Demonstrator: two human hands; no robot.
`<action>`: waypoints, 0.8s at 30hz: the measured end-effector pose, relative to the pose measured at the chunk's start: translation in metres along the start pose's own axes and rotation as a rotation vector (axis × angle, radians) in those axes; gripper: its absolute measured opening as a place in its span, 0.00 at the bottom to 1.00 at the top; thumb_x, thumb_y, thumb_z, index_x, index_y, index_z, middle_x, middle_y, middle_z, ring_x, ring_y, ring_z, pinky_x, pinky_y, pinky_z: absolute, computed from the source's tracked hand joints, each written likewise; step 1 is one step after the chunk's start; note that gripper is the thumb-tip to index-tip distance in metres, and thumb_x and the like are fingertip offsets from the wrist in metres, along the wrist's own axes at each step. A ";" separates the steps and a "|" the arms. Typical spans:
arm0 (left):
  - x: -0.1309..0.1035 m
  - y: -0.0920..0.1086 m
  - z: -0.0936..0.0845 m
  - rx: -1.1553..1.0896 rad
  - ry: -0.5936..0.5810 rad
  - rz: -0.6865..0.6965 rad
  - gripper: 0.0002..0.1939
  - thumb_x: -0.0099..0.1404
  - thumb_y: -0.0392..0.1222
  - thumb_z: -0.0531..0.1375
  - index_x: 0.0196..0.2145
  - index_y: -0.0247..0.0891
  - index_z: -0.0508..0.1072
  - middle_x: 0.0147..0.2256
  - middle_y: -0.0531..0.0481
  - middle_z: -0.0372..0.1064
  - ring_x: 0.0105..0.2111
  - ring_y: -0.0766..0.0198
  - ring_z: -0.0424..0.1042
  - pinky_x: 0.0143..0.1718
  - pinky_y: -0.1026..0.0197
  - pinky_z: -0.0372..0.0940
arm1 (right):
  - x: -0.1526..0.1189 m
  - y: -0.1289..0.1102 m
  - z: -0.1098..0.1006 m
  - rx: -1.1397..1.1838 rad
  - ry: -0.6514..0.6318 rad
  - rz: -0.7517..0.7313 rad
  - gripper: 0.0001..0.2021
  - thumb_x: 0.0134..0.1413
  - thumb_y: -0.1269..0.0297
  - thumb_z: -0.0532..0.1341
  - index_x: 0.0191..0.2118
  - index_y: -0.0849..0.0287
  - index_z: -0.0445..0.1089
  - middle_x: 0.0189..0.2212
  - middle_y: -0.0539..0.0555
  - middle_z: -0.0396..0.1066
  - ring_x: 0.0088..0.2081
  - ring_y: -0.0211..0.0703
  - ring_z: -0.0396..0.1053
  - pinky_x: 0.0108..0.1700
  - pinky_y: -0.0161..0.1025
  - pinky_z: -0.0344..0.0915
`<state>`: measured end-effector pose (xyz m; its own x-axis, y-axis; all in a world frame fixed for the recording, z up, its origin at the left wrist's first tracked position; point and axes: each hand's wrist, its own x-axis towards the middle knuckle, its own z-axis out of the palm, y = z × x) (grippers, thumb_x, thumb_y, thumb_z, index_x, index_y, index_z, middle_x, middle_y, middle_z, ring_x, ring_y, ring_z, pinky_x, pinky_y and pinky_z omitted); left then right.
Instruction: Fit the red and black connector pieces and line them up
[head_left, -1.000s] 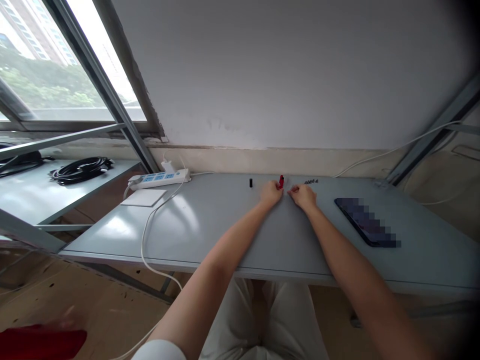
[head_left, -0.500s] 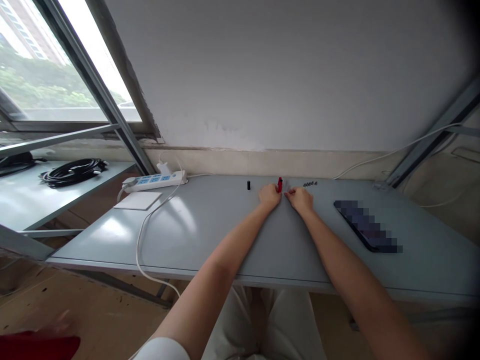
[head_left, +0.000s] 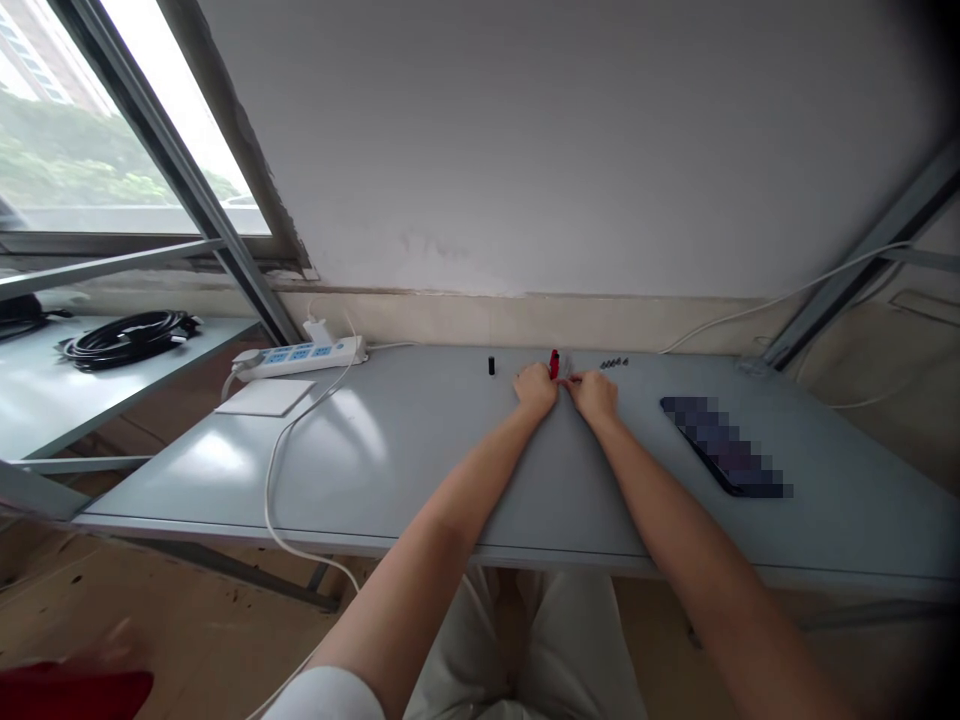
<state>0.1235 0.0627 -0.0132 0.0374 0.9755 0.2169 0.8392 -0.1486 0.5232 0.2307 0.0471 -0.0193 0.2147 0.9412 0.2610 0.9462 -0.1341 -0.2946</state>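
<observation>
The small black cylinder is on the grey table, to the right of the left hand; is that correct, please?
Not quite: the head view shows the small black cylinder on the grey table, to the left of the left hand.

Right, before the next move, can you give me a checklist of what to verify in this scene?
1. Left hand at the red object: ok.
2. Right hand has a secure grip on something: cannot tell, its fingertips are too small to read.
3. Black cylinder apart from both hands: ok.
4. Small dark pieces together in a row: ok, just beyond the right hand.
5. Phone apart from both arms: ok, to their right.
6. White cable kept off the table's front edge: not ok, it hangs over.
</observation>
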 end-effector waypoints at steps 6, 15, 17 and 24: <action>-0.003 -0.004 -0.017 0.019 0.010 0.081 0.14 0.57 0.44 0.55 0.38 0.33 0.67 0.39 0.38 0.66 0.43 0.53 0.63 0.42 0.55 0.55 | -0.001 -0.003 -0.001 -0.005 -0.014 0.014 0.17 0.51 0.54 0.53 0.39 0.56 0.72 0.33 0.61 0.72 0.37 0.49 0.68 0.38 0.42 0.58; 0.006 -0.043 -0.075 0.267 0.144 0.298 0.23 0.58 0.40 0.54 0.51 0.36 0.57 0.54 0.38 0.50 0.53 0.50 0.48 0.51 0.51 0.45 | 0.002 -0.001 0.003 0.014 -0.025 0.027 0.16 0.50 0.55 0.54 0.40 0.57 0.71 0.34 0.60 0.71 0.39 0.48 0.67 0.39 0.42 0.58; 0.007 -0.053 -0.078 0.291 0.111 0.263 0.25 0.59 0.41 0.53 0.53 0.36 0.54 0.56 0.38 0.46 0.54 0.49 0.48 0.50 0.51 0.47 | 0.002 -0.002 0.002 -0.004 -0.046 0.032 0.18 0.50 0.55 0.53 0.40 0.59 0.70 0.35 0.62 0.71 0.40 0.49 0.67 0.39 0.43 0.58; 0.007 -0.073 -0.075 0.249 -0.042 0.150 0.16 0.63 0.40 0.46 0.46 0.36 0.63 0.46 0.38 0.61 0.45 0.54 0.62 0.44 0.55 0.55 | -0.014 -0.010 -0.015 -0.117 -0.083 -0.002 0.15 0.50 0.58 0.53 0.37 0.65 0.69 0.35 0.65 0.69 0.39 0.53 0.67 0.41 0.48 0.56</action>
<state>0.0214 0.0681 0.0117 0.1892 0.9522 0.2400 0.9298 -0.2523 0.2680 0.2214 0.0311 -0.0062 0.1964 0.9632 0.1836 0.9695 -0.1628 -0.1833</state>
